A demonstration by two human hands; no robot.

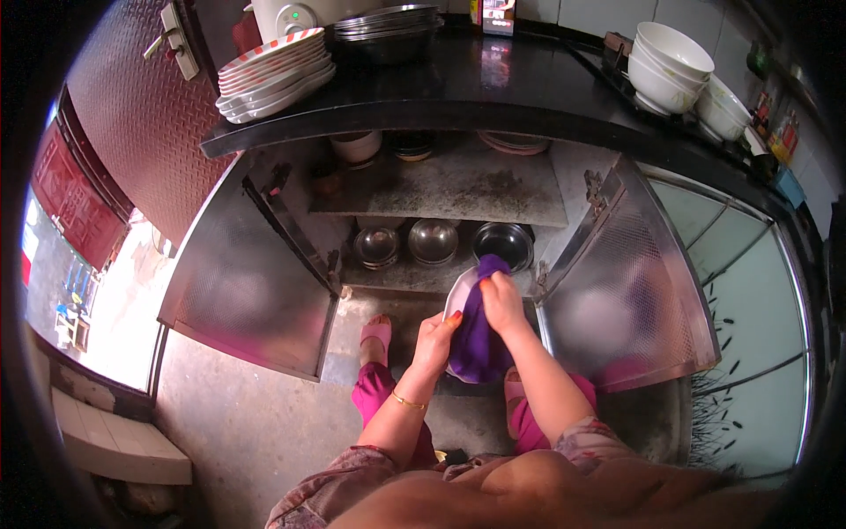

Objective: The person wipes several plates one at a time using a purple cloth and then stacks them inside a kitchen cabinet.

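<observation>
My left hand [436,338] grips the near left rim of a white plate [457,295], its thumb on the edge. A purple cloth [477,347] drapes over much of the plate and hides its right part. My right hand [500,301] holds the cloth bunched at the plate's far right edge. Both hands are in front of an open cupboard. Just beyond the cloth, a metal basin [503,244] stands on the cupboard's bottom, with metal bowls [433,241] to its left.
Metal cupboard doors [251,284] [621,297] stand open on both sides. On the black counter [489,79] are stacked plates [277,76], metal dishes [386,30], white bowls [669,66] and a phone [498,16]. A shelf [449,192] inside holds more dishes.
</observation>
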